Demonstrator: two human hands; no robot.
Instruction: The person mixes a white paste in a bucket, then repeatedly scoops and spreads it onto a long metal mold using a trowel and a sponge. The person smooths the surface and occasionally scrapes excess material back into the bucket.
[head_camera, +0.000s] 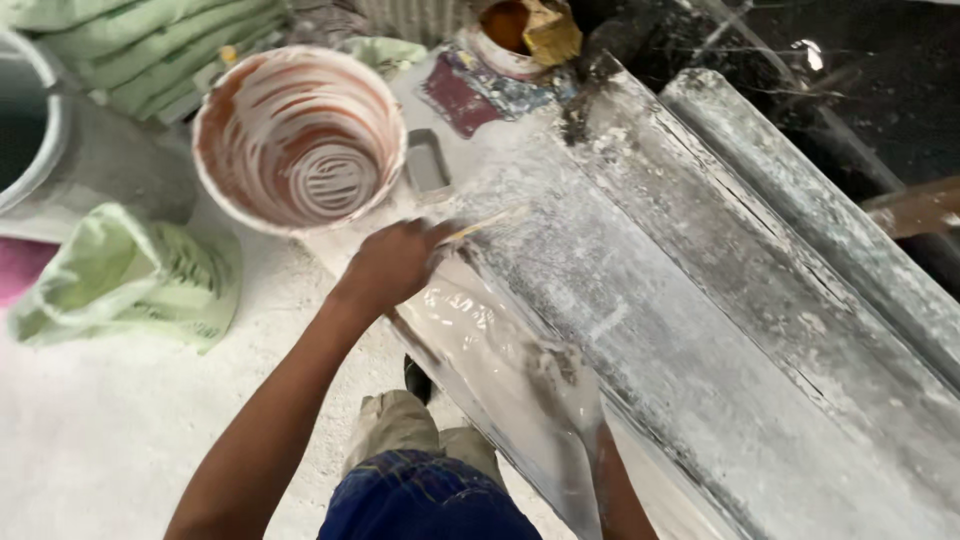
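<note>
So the left hand (395, 262) was closed around a thin brush (487, 222), with the tip lying on the wet white coat at the top end of a long, powder-caked mould (700, 330) that ran off toward the lower right. The right hand (560, 385) was pressed onto the shiny plastic sheet (480, 350) along the mould's near edge, so smeared I couldn't tell if it was gripping. A white bucket (298, 135) streaked reddish-brown sat just beside the left hand, with a pale green sack (130, 275) on the dusty floor (100, 430).
</note>
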